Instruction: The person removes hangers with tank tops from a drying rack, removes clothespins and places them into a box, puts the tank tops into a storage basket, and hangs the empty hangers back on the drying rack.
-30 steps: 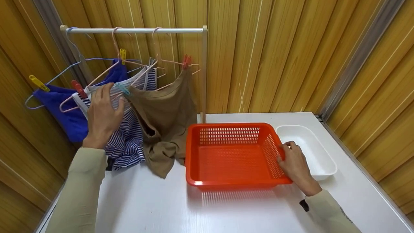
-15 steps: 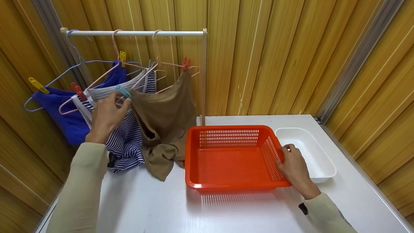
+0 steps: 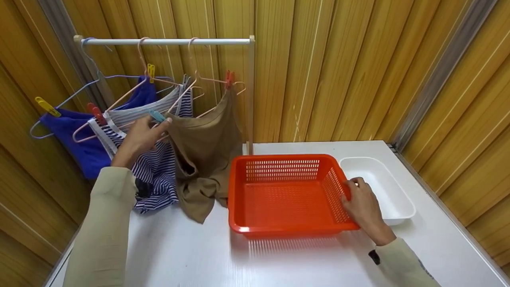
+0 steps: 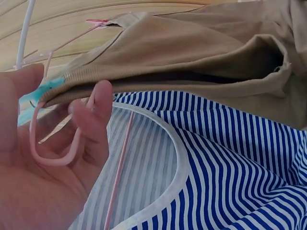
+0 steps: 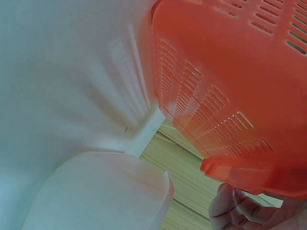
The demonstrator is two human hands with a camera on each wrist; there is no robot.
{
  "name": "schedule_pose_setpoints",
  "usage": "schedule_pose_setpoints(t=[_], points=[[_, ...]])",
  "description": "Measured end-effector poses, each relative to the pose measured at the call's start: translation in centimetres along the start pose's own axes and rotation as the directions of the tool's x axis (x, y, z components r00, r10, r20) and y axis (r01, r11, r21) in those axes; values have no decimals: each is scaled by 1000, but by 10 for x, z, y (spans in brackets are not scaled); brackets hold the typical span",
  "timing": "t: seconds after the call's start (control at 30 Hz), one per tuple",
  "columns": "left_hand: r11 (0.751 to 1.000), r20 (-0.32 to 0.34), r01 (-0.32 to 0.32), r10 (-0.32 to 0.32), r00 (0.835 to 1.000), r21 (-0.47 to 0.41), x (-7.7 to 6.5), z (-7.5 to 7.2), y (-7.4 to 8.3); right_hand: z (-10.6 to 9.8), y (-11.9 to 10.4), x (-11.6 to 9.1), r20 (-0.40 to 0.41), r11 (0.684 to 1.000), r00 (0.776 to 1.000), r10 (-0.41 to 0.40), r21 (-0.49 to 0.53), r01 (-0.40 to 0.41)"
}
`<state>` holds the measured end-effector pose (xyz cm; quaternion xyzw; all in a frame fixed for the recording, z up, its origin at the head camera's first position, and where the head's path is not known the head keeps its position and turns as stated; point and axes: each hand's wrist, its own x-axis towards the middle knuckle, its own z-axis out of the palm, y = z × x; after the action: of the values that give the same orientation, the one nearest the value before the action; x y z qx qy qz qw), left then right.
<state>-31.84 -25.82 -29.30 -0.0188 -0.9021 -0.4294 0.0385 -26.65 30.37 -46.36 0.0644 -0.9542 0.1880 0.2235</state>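
Note:
My left hand (image 3: 141,137) pinches a teal clothespin (image 3: 157,116) at the near corner of a brown garment (image 3: 205,135). In the left wrist view, the thumb lies at the teal clothespin (image 4: 50,87), and the pink hanger's (image 4: 55,162) looped end passes between the fingers. The garment's ribbed edge still lies along the hanger there. With my right hand (image 3: 363,205) I grip the right rim of a red plastic basket (image 3: 285,203), which has nothing in it. Its fingers (image 5: 223,206) show at the rim in the right wrist view.
A white drying rack (image 3: 171,41) carries a striped shirt (image 3: 157,175) and blue cloth (image 3: 75,139) on hangers, fixed with red and yellow clothespins. Right of the basket stands a white tub (image 3: 384,187) on the white table (image 3: 199,255). Wood-patterned walls (image 3: 318,71) enclose three sides.
My left hand has moved right and closed from an open reach onto the teal clothespin, which has shifted slightly right and tilted. The right hand and basket stay almost in place.

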Motion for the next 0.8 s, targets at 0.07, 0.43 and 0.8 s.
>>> schedule_pose_setpoints(t=[0.07, 0.43, 0.8], points=[[1000, -12, -13, 13, 1000, -8, 2, 3, 0, 0, 0, 0, 1, 1000, 1000, 1, 0, -1], [993, -194, -111, 114, 974, 25, 1, 15, -2, 3, 0, -1, -8, 1000, 1000, -8, 4, 8], [986, -303, -137, 161, 940, 97, -9, 16, 10, 3, 2, -2, -33, 1000, 999, -13, 7, 13]])
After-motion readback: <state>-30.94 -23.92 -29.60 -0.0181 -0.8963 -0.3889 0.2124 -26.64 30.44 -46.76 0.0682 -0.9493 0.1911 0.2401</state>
